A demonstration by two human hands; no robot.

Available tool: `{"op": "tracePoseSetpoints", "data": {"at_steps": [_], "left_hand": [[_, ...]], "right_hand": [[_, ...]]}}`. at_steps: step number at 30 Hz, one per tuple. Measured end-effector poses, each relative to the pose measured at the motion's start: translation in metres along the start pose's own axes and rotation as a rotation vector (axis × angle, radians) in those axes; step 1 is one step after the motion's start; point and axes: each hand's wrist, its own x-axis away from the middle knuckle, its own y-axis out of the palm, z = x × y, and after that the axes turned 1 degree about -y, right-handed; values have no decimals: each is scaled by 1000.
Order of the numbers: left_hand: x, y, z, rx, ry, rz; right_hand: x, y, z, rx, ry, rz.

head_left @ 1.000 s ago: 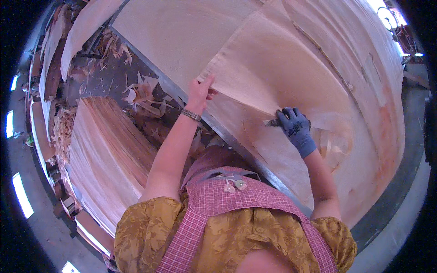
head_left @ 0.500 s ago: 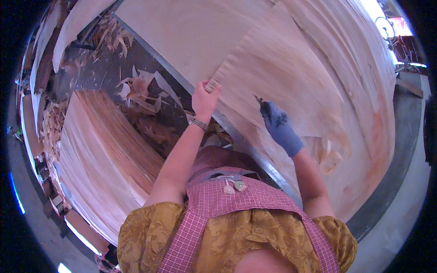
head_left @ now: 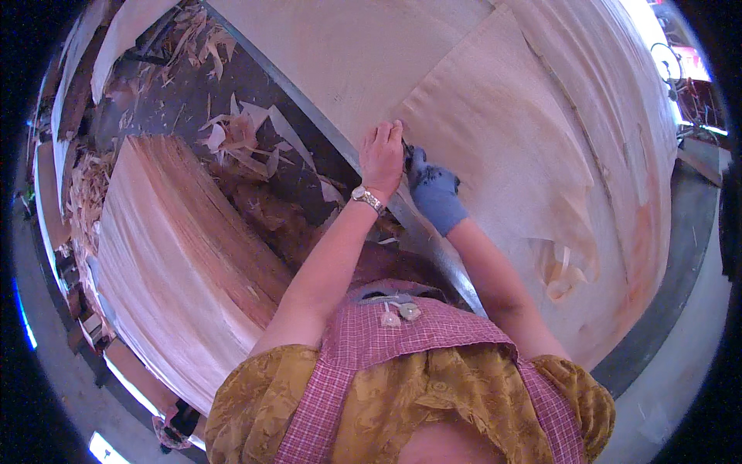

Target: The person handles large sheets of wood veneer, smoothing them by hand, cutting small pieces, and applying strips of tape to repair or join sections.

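My left hand (head_left: 382, 158), bare with a watch at the wrist, lies flat with fingers stretched out on a large pale wood veneer sheet (head_left: 352, 69). It rests by the seam where a second veneer sheet (head_left: 495, 131) overlaps, close to the metal table edge (head_left: 340, 143). Right beside it, my right hand (head_left: 437, 193) wears a blue-grey glove with dark patches. Its fingers are closed round a small dark knife-like tool (head_left: 408, 155), whose tip is largely hidden next to my left fingers.
To the left, a tall stack of veneer sheets (head_left: 178, 240) stands below the table. Torn veneer scraps (head_left: 239, 139) litter the dark floor between. A torn, curled patch (head_left: 560, 271) marks the sheet at right. Far right, a bicycle (head_left: 668, 66) is partly visible.
My left hand has let go of the sheet's edge and moved right and up, now lying flat. My right hand has moved left with the tool, up against it.
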Motion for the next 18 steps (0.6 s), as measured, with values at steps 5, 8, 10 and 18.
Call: {"op": "tracePoseSetpoints", "data": {"at_steps": [5,8,10,18], "left_hand": [[3,-12,13,45,-63,-61],[2,-20,21,57,-102,-134],[5,-17,22,82,-141,-154],[10,-17,22,46,-160,-132]], "right_hand": [[48,-13,31,45,-53,-118],[59,-14,88,-15,-244,-94],[66,-15,144,-103,-459,-29],[107,-56,270,331,-492,78]]}}
